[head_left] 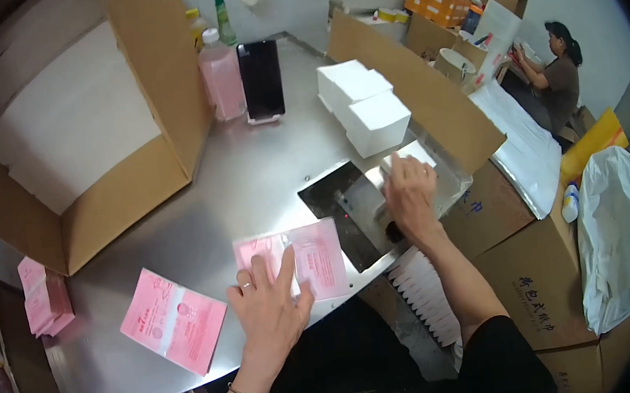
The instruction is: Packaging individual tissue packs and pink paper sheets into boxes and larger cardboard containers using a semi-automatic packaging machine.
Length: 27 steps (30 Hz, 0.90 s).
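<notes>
My left hand [267, 306] lies flat with fingers spread on a pink leaflet [315, 254] at the near edge of the steel table [234, 183]. My right hand [410, 196] reaches over a dark machine plate [340, 205] and grips a small white box [409, 156] at its far side. A second pink leaflet [174, 320] lies to the left of my left hand. Stacked white boxes [363, 107] stand just behind the plate.
A large open carton of white sheets [75, 125] fills the left. A pink liquid bottle [222, 77] and a propped phone [261, 80] stand at the back. A cardboard wall [420, 91], brown cartons [537, 278], a white bag [619, 236] and a seated person [557, 73] are on the right.
</notes>
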Available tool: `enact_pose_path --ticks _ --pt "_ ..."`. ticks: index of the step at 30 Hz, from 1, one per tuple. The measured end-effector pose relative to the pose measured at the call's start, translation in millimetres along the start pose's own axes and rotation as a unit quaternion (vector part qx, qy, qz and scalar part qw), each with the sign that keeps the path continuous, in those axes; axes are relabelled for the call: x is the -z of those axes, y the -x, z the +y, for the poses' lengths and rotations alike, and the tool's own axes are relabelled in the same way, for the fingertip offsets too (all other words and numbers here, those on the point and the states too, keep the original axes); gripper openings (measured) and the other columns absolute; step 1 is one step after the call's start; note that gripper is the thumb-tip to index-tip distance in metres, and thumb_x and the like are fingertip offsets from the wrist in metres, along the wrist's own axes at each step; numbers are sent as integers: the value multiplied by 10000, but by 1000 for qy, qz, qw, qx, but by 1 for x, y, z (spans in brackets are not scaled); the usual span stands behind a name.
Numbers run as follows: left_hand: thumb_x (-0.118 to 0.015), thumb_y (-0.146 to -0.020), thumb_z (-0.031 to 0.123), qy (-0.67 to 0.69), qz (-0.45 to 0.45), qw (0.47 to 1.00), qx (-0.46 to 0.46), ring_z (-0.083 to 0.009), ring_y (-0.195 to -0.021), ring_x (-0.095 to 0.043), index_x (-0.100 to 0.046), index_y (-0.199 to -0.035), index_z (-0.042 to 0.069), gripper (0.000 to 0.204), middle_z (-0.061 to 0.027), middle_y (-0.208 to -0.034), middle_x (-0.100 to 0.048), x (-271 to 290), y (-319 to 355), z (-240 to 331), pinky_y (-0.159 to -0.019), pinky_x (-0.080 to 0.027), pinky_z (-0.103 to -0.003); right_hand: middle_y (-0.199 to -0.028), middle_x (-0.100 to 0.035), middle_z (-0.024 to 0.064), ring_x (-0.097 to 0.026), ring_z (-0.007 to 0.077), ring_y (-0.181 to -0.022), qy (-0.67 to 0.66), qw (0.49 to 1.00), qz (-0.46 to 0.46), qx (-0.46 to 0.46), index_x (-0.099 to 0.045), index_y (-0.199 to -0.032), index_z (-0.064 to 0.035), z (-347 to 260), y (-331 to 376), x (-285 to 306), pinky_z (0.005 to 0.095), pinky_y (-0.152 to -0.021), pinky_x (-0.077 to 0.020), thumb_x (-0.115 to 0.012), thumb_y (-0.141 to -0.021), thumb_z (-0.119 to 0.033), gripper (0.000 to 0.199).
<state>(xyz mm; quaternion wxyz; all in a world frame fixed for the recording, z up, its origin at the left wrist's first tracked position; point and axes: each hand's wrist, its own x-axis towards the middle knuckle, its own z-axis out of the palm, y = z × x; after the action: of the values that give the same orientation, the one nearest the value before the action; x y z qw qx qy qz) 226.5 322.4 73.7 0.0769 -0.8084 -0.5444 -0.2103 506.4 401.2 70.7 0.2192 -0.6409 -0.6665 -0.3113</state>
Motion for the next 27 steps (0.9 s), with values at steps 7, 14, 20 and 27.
enact_pose_path --ticks 7,14,20,27 --pt "-684 -804 537 0 -46 999 7 -325 -1012 -495 -625 -1143 67 582 -191 -1153 -526 4 -8 0 -833 -360 -465 -880 -578 123 -558 307 -889 -67 995 -40 -65 -673 -862 -9 40 10 -32 452 -773 -427 -642 -861 -104 100" --pt "-661 -837 214 127 -102 982 -96 -301 -958 -552 -604 -1150 29 368 -193 -1194 -547 0 -5 13 -731 -465 -415 -986 -671 172 -630 358 -928 -192 979 49 -39 -669 -1081 -4 49 11 -18 468 -786 -489 -573 -799 33 300" --pt "-675 -792 115 216 -52 972 -72 -321 -920 -562 -608 -1170 18 396 -185 -1086 -548 -2 -1 11 -755 -484 -418 -1034 -682 181 -648 381 -918 -250 966 36 -61 -696 -1093 -17 54 4 -22 450 -822 -508 -590 -801 20 312" --pt "-672 -800 129 177 -24 981 -72 -300 -856 -543 -615 -1168 12 390 -182 -1112 -557 -6 4 13 -718 -451 -402 -1040 -650 158 -606 338 -998 -137 990 8 -12 -681 -1073 -10 48 16 -33 427 -869 -470 -681 -843 -98 246"
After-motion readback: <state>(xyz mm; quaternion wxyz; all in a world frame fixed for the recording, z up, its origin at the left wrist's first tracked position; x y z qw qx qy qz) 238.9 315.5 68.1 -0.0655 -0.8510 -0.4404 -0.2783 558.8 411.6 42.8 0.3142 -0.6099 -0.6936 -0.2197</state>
